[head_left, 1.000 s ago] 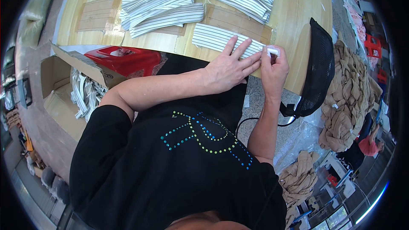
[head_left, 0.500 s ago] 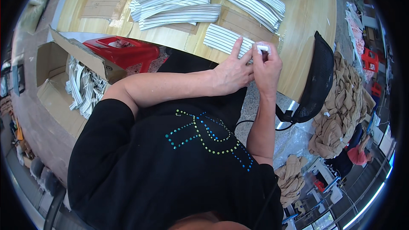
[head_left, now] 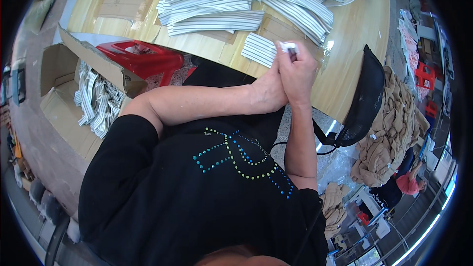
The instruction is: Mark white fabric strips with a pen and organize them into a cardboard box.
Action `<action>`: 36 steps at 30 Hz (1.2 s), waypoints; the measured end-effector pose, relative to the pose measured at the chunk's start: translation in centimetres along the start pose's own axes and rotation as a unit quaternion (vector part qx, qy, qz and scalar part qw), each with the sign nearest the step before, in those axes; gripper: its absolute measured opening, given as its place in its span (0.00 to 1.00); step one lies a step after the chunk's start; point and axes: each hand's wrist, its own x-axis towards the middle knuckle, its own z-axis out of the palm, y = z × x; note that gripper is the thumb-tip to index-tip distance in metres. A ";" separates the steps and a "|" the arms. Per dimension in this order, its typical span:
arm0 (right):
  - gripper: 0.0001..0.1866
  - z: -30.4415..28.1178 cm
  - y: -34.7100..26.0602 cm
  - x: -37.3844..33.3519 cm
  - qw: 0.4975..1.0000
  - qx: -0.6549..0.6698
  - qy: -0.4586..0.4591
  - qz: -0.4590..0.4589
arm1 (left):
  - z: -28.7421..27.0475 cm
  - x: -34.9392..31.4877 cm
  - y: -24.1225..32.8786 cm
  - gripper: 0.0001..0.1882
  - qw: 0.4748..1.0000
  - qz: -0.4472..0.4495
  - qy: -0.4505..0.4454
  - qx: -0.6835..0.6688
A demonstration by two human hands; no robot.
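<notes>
A short striped fabric strip point(head_left: 258, 49), white with dark lines, lies at the table's near edge. Over its right end my two hands are crossed together. My left hand point(head_left: 267, 88) comes in from the left, and its fingers are hidden behind the right hand. Lying over it, my right hand point(head_left: 297, 71) is closed, with a small white stick-like piece point(head_left: 288, 46) at its thumb and forefinger; its exact kind is unclear. Farther back, layered striped strips point(head_left: 214, 7) are spread out, and a second fanned pile point(head_left: 298, 7) lies to their right.
Cardboard pieces point(head_left: 129, 1) are taped to the wooden table point(head_left: 352, 34). Left of me stand an open carton point(head_left: 64, 113) with striped scraps and a red stool point(head_left: 165, 64). A black mesh bag point(head_left: 367, 98) hangs at the table's right edge, near heaped brown fabric point(head_left: 389, 133).
My right hand has moved slightly left and up, over the left hand, whose spread fingers are now covered. The view has shifted slightly.
</notes>
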 end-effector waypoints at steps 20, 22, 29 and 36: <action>0.17 -6.9 2.5 9.6 0.903 0.374 0.180 -0.114 | -10.3 -1.9 -12.6 0.09 0.979 -0.103 0.066 0.162; 0.17 -8.3 -0.9 5.8 0.874 0.431 0.184 -0.126 | -10.3 -2.1 -13.0 0.10 0.979 -0.123 0.098 0.130; 0.15 -4.9 4.4 -2.5 0.888 0.386 0.249 0.021 | -10.8 -1.6 -12.4 0.10 0.979 -0.155 0.076 0.113; 0.14 -2.6 5.7 -4.4 0.947 0.206 0.240 0.064 | -11.6 2.0 -5.6 0.18 0.981 -0.051 0.186 -0.027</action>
